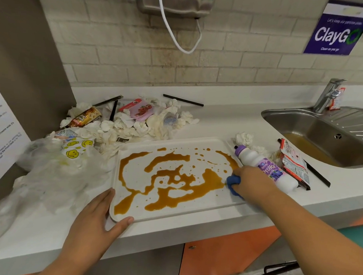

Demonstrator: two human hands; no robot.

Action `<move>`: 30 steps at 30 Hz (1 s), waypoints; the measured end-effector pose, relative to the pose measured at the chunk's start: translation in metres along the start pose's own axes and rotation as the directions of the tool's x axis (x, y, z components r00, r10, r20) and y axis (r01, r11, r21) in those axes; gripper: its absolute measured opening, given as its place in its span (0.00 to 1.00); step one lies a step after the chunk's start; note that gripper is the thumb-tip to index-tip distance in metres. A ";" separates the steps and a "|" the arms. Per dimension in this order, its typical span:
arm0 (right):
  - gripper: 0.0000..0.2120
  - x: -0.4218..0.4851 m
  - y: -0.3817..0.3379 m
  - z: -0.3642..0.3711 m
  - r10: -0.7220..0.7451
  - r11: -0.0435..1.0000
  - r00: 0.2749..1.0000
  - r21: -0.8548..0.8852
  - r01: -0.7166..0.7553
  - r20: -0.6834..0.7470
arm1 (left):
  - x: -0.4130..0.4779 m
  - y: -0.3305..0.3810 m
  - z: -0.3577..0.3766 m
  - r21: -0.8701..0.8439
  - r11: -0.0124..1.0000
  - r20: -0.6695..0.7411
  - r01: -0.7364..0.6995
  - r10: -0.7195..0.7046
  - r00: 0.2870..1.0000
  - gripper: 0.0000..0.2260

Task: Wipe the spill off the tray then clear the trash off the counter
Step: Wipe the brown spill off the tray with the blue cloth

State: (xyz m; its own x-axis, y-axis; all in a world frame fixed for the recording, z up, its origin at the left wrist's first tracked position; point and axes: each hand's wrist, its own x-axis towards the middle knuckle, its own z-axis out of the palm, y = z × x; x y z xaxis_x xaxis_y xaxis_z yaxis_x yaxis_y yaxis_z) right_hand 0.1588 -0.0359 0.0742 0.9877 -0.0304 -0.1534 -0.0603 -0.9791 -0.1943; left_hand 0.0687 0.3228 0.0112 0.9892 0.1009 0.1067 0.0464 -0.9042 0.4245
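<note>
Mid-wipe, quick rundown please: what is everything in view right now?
tray: one, white, front of counter
spill: one, brown, spread across tray
cloth: one, blue, tray's right edge
bottle: one, white and purple, right of tray
red wrapper: one, red and silver, right of bottle
tissues: many, white, heaped behind tray, few by bottle
pink packet: one, pink, in heap
brown container: one, brown, in heap
straws: at least three, black, counter back and heap
plastic bag: one, clear with yellow smileys, left of tray
sink: one, steel, right, brownish liquid inside
tap: one, steel, behind sink
sign: one, purple, wall upper right
left hand: one, rests on tray's near left corner
right hand: one, grips cloth on tray
</note>
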 end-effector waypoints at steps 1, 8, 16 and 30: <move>0.09 0.001 -0.001 -0.001 0.009 1.000 1.000 0.024 -0.009 0.003 | 0.000 0.000 0.000 0.003 1.000 0.000 0.000 0.000 1.000 0.40; 0.07 -0.001 -0.005 0.002 -0.079 0.997 0.997 0.014 0.079 0.014 | 0.000 -0.001 0.001 0.007 1.000 -0.005 0.001 -0.001 1.000 0.40; 0.08 -0.006 -0.015 0.005 -0.163 0.984 0.987 -0.067 0.163 0.014 | 0.001 -0.002 0.002 0.009 1.000 -0.011 -0.003 0.003 1.000 0.40; 0.06 -0.004 -0.018 -0.012 -0.163 0.980 0.985 0.121 0.155 0.062 | 0.001 -0.003 0.001 -0.031 0.999 0.000 -0.008 0.008 1.000 0.43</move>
State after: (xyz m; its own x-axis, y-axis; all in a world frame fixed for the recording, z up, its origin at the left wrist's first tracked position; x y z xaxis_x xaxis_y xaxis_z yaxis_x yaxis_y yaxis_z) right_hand 0.1572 -0.0207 0.0898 0.9735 0.1426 -0.1790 0.0767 -0.9402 -0.3318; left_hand 0.0697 0.3248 0.0090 0.9895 0.0934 0.1104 0.0339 -0.8919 0.4509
